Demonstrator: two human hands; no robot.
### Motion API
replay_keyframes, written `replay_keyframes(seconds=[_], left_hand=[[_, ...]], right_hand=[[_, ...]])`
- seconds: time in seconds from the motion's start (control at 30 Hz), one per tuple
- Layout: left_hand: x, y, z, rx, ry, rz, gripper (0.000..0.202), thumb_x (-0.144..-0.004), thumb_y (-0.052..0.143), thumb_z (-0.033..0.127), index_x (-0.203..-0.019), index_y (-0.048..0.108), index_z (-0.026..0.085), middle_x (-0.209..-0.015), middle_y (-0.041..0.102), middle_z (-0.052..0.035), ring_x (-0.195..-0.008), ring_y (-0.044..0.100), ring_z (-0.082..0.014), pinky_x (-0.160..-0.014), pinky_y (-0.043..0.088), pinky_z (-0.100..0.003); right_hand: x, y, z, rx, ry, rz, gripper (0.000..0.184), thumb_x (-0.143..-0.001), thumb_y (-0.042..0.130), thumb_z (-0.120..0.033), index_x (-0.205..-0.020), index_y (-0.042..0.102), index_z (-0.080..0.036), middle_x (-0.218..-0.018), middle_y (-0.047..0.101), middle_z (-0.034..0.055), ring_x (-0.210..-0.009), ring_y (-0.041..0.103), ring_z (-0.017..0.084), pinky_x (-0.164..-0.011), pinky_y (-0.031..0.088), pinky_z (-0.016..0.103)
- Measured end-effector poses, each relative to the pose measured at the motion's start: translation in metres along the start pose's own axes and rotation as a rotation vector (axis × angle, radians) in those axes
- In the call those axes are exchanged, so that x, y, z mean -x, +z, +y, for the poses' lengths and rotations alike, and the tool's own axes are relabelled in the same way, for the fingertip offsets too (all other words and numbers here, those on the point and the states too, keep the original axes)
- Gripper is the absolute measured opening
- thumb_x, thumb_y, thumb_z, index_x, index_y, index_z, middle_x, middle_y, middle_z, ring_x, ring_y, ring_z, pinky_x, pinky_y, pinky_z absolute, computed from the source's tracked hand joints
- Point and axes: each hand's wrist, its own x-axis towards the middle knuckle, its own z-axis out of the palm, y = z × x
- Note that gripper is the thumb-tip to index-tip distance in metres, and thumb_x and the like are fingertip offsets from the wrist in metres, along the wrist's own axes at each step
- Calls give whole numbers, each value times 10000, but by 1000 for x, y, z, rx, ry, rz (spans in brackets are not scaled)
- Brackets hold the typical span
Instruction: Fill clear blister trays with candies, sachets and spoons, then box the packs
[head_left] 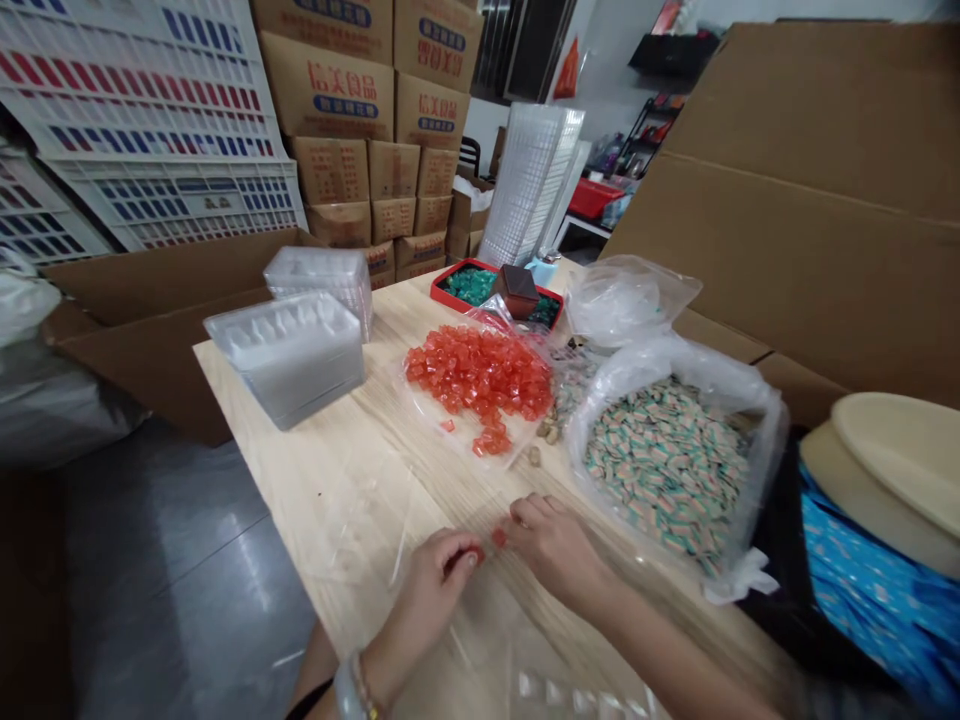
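Note:
My left hand is curled near the table's front edge, fingers closed around a small red candy that shows at its fingertips. My right hand lies just to its right, fingers bent down on the wood, pinching another red candy at its left side. Both hands rest on a clear plastic sheet spread over the wooden table. Just beyond them lies a pile of red wrapped candies on clear plastic. To the right sits an open plastic bag of green-and-white striped candies.
Stacks of clear plastic trays stand at the table's left. A red tray with green candies and a dark box sits at the back. Large cardboard flaps rise on the right; boxes and crates fill the background.

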Motion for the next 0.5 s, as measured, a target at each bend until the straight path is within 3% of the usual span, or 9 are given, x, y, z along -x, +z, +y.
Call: replay_keyframes(seconds=[0.1,0.17,0.3,0.5], left_hand=[[-1,-6,5,82,-31,-26,212,-705,484,220,-843,639,171,-832,624,-55,-782,553,-166,-726,424,-280],[0,-9,9,198,-111,-17,229,-689,504,230,-867,630,161,-829,629,-55,-737,554,-157,-696,432,-278],[5,-7,20,376,-155,-28,240,-690,535,263,-878,622,141,-703,607,-29,-627,523,-122,-629,423,-252],[14,-7,31,453,-116,-127,223,-658,582,249,-848,639,147,-700,577,-14,-602,504,-104,-584,402,-229]], right_hand=[[-4,-6,-2,-12,-45,-22,104,-792,487,-184,-755,584,-182,-749,546,45,-749,470,175,-651,318,298],[-3,-11,-11,-115,49,50,101,-792,480,-176,-796,581,-171,-791,558,61,-782,479,184,-679,336,306],[5,-19,-38,-644,291,190,138,-815,429,-190,-821,565,-169,-766,581,34,-717,518,129,-648,387,243],[10,-15,-59,-1171,500,100,189,-757,467,-265,-667,592,-155,-572,571,-4,-526,509,105,-512,392,217]])
